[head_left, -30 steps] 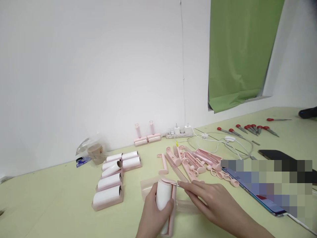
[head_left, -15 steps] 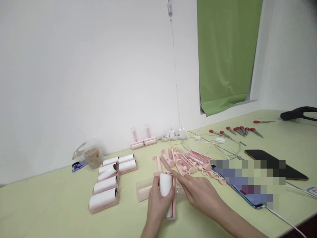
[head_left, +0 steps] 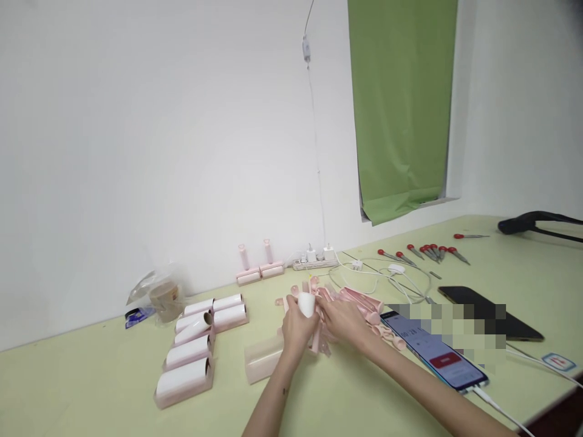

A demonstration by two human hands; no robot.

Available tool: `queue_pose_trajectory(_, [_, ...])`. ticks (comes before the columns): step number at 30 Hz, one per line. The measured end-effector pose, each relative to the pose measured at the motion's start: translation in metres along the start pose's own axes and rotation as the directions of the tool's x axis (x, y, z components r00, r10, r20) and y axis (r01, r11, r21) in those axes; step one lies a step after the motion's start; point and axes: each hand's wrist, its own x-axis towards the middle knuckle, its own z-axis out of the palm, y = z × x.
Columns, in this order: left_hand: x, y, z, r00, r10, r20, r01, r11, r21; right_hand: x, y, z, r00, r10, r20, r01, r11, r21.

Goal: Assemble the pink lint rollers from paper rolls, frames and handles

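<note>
Left hand (head_left: 296, 328): fingers closed round the white roll (head_left: 306, 303), held just above the counter (head_left: 113, 376), long axis toward 12 o'clock. Right hand (head_left: 344, 318) at the roll's 3 o'clock, touching it; fingers curled, grip unclear. Left hand nearer.

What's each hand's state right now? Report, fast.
Left hand: closed around the white roll.
Right hand: beside the roll; grip cannot be told.

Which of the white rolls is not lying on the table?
The roll in the left hand, held on end; the other rolls lie on their sides in pink holders further left.
</note>
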Motion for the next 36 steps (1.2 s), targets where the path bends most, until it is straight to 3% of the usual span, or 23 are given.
queue_pose_trajectory(4, [0.018,0.003,-0.001,0.999,0.007,-0.042,-0.009,0.999,-0.036,0.011,0.009,0.014,0.998,0.064,0.025,-0.065,0.996,0.053])
queue_pose_trajectory(8, [0.018,-0.009,-0.028,0.996,0.041,-0.075,-0.048,0.995,-0.087,0.012,0.012,0.008,0.998,0.061,-0.024,-0.055,0.983,0.175])
queue_pose_trajectory(12, [-0.012,-0.030,-0.071,0.993,0.081,-0.087,-0.084,0.996,-0.036,-0.003,-0.010,-0.010,0.993,-0.093,-0.078,0.115,0.928,0.356])
queue_pose_trajectory(15, [-0.039,-0.043,-0.095,0.990,0.087,-0.108,-0.069,0.984,0.163,-0.015,-0.037,-0.014,0.962,-0.236,-0.135,0.271,0.824,0.497])
queue_pose_trajectory(17, [-0.052,-0.053,-0.103,0.990,0.079,-0.119,-0.045,0.963,0.265,-0.020,-0.053,-0.012,0.941,-0.300,-0.159,0.339,0.801,0.494])
queue_pose_trajectory(24, [-0.066,-0.078,-0.106,0.992,0.011,-0.128,0.039,0.923,0.382,-0.027,-0.075,0.004,0.922,-0.364,-0.131,0.384,0.824,0.417])
queue_pose_trajectory(36, [-0.067,-0.075,-0.104,0.994,-0.027,-0.102,0.070,0.894,0.443,-0.033,-0.073,0.013,0.928,-0.351,-0.128,0.372,0.836,0.403])
